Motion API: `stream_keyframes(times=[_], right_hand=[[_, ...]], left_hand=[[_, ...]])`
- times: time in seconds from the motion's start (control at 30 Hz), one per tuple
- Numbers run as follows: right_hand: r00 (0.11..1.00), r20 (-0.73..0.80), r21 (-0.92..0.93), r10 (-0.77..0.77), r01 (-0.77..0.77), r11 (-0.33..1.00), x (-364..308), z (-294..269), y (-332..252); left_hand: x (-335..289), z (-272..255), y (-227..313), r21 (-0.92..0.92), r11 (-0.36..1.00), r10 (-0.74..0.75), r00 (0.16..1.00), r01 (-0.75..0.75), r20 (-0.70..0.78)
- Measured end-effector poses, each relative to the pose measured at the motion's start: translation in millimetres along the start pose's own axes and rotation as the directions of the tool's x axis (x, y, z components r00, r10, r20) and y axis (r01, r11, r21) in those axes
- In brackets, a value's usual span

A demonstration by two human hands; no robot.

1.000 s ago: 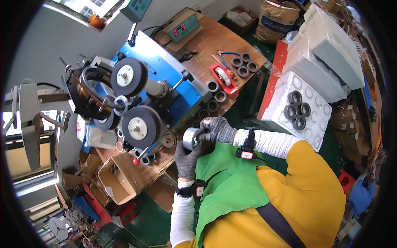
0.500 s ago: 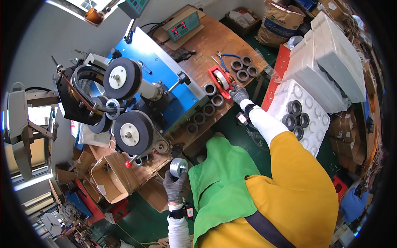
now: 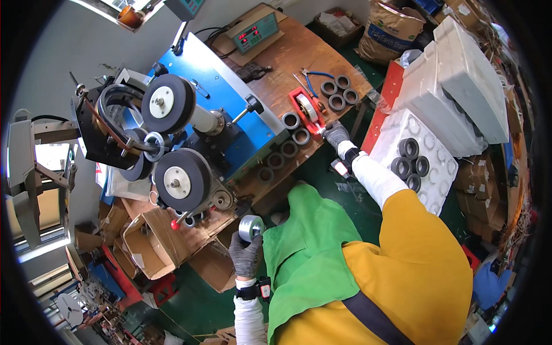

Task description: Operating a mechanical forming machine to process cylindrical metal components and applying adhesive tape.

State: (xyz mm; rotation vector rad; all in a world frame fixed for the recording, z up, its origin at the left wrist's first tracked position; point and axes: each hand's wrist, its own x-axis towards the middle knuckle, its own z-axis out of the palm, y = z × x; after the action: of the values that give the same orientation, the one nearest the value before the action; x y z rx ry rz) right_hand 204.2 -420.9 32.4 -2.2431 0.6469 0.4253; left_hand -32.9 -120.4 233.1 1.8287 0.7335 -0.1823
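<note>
My left hand (image 3: pixel 245 256), in a grey glove, grips a silvery wrapped ring (image 3: pixel 250 228) beside the green apron. Its round opening is turned partly up. At the table's front edge, my gloved right hand (image 3: pixel 338 135) has its fingers closed at the near end of a red tape dispenser (image 3: pixel 314 127). A pale strip of tape (image 3: pixel 321 131) shows at the fingertips, partly hidden by them. The dispenser carries a white tape roll (image 3: pixel 306 107). Several dark rings (image 3: pixel 291 120) stand in a row along the table edge left of the dispenser.
A blue winding machine (image 3: pixel 250 135) with large black rollers (image 3: pixel 168 106) fills the left of the table. Pliers (image 3: pixel 313 80) and more rings (image 3: pixel 336 102) lie beyond the dispenser. White foam trays (image 3: pixel 434 184) stand at right, an open carton (image 3: pixel 155 244) at lower left.
My right hand has drawn slightly back from the dispenser, toward the right. My left hand has risen a little with the silvery ring in it.
</note>
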Motion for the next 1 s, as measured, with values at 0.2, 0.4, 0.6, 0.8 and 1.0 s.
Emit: stream_keyframes(times=[0.2,0.4,0.6,0.8,1.0], right_hand=[[0.996,0.034,0.221,0.08,-0.085,0.972,17,19,29],[0.987,0.125,0.308,0.103,-0.137,0.942,71,64,81],[0.998,0.066,0.377,0.002,-0.026,0.926,34,39,58],[0.989,-0.134,-0.388,-0.065,0.008,0.922,5,10,24],[0.976,0.057,-0.097,0.208,-0.202,0.975,-34,45,81]], left_hand=[[0,7,8,-0.011,1.0,0.028,0.999,-0.028,0.034],[-2,7,8,0.014,1.0,-0.01,0.998,0.009,0.055],[-2,7,-5,0.025,1.0,-0.02,0.999,0.019,0.026],[-7,5,-13,0.06,0.998,-0.01,0.999,0.007,0.046],[-2,5,-18,0.179,0.98,0.094,0.996,-0.09,-0.013]])
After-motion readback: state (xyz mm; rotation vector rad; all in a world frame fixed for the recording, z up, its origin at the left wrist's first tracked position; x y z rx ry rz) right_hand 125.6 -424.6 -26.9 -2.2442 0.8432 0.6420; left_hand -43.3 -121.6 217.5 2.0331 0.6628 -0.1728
